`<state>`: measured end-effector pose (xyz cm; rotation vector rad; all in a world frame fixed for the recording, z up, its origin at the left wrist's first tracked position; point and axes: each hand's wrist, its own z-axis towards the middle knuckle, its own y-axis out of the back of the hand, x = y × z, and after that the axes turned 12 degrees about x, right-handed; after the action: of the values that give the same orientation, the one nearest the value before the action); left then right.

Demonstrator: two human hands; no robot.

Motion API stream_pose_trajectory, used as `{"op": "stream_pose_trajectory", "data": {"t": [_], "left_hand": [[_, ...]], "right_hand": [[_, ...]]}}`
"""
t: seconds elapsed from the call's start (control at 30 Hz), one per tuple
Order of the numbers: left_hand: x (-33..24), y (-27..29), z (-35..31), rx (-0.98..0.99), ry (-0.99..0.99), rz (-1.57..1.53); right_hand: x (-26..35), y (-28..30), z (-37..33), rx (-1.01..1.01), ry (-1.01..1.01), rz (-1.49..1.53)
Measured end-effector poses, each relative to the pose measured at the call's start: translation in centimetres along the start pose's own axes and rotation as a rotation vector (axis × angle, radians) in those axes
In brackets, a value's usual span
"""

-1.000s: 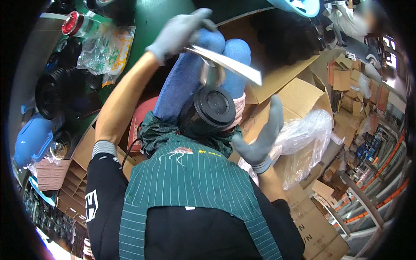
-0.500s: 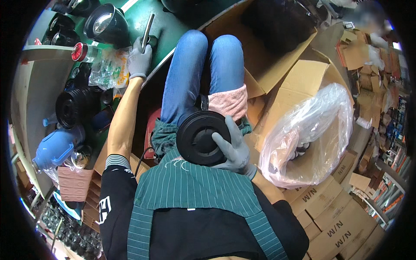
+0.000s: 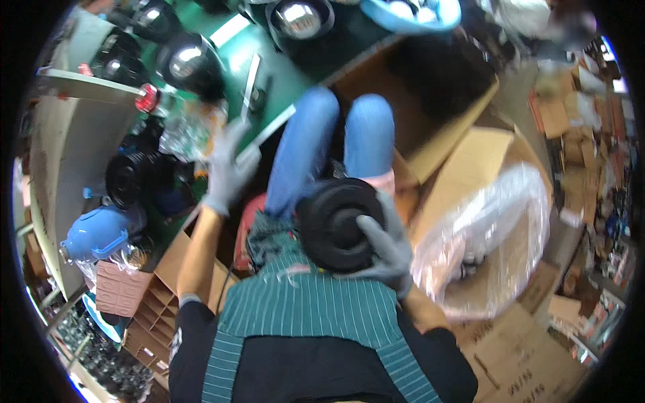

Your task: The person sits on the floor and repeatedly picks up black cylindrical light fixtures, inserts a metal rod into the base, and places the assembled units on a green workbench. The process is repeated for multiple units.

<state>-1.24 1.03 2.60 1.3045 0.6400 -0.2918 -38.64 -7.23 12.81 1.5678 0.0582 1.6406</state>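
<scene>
My right hand [image 3: 384, 243], in a grey glove, grips a round black speaker-like part [image 3: 334, 221] held on my lap over blue jeans. My left hand [image 3: 228, 168], also gloved, hovers open and blurred near the edge of the green workbench [image 3: 316, 54], holding nothing. A thin metal strip [image 3: 250, 77] lies on the bench just beyond that hand. A clear plastic bag of small parts [image 3: 185, 131] sits to the left of the left hand.
Shiny black domed parts [image 3: 191, 64] and another [image 3: 299, 17] stand on the bench. A blue jug [image 3: 94, 235] sits at left. An open cardboard box with a clear plastic liner [image 3: 490, 228] is at my right, with more cartons beyond.
My left hand put the metal strip down on the bench and drew back toward me. My right hand closed on the black round part and stays on it.
</scene>
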Motion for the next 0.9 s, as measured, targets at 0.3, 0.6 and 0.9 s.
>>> {"op": "stream_pose_trajectory", "data": {"t": [0.3, 0.6, 0.9], "left_hand": [[-7.9, 1.6, 0.0, -0.294, -0.406, -0.223], [-5.6, 15.6, 16.4, -0.512, -0.194, 0.183], [14.3, 23.4, 55.7, -0.612, -0.147, 0.532]], "right_hand": [[-5.8, 0.8, 9.8, -0.181, -0.286, 1.340], [-8.0, 2.4, 24.1, 0.043, -0.179, 1.277], [-18.1, 0.0, 11.2, -0.454, -0.261, 1.573]]}}
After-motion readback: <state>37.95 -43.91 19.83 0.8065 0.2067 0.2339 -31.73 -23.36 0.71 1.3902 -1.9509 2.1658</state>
